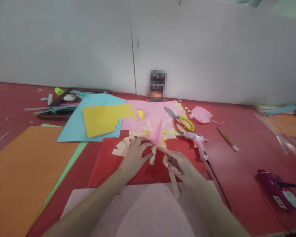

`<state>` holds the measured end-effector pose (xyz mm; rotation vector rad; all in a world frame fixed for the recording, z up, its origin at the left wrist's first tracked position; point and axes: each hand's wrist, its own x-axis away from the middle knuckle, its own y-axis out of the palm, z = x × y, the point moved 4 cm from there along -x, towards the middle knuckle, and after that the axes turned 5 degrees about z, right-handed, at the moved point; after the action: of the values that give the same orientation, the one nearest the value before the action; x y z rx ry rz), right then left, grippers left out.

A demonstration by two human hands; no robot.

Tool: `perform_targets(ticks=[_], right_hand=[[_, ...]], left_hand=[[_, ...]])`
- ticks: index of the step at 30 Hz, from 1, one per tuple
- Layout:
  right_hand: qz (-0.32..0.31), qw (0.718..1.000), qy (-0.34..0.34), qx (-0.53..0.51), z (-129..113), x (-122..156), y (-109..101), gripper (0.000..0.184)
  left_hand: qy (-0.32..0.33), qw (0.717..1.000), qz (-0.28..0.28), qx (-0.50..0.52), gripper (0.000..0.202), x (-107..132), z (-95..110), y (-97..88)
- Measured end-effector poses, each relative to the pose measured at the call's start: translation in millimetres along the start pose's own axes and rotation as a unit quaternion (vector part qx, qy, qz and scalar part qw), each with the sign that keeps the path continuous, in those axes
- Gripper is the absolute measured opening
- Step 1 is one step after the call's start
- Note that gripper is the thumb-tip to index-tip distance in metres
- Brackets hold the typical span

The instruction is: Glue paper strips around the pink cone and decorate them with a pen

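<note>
A pink paper cone (pixel 156 133) stands point up, with cream paper strips and yellow paper around its base. My left hand (pixel 136 153) is closed at the cone's near left side, its fingers at the base and its thumb beside a short cream strip (pixel 152 157) that sticks out towards me. From the right, my right hand (pixel 179 164) stretches its index finger to the inner end of that strip. The other fingers are curled, and a longer cream strip (pixel 175 187) hangs out below them. A fan of cream strips (pixel 123 147) lies left of my left hand.
Scissors (pixel 179 119) and a pink glue gun (pixel 197 143) with a cord lie right of the cone. Further right are a brown pencil-like stick (pixel 227 139) and a purple power socket box (pixel 281 192). Yellow paper (pixel 103 118) and orange paper (pixel 32 168) lie left.
</note>
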<state>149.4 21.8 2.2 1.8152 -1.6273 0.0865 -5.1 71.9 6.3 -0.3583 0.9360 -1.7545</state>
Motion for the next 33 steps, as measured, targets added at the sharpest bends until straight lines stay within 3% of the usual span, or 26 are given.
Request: perform_targets(ticks=[14, 33], right_hand=[[-0.042, 0.998, 0.016, -0.049, 0, 3, 9, 0.025], [-0.029, 0.997, 0.017, -0.072, 0, 5, 11, 0.024]], left_hand=[[0.015, 1.0, 0.003, -0.002, 0.021, 1, -2, 1.9], [0.013, 1.0, 0.004, 0.001, 0.022, 1, -2, 1.3]])
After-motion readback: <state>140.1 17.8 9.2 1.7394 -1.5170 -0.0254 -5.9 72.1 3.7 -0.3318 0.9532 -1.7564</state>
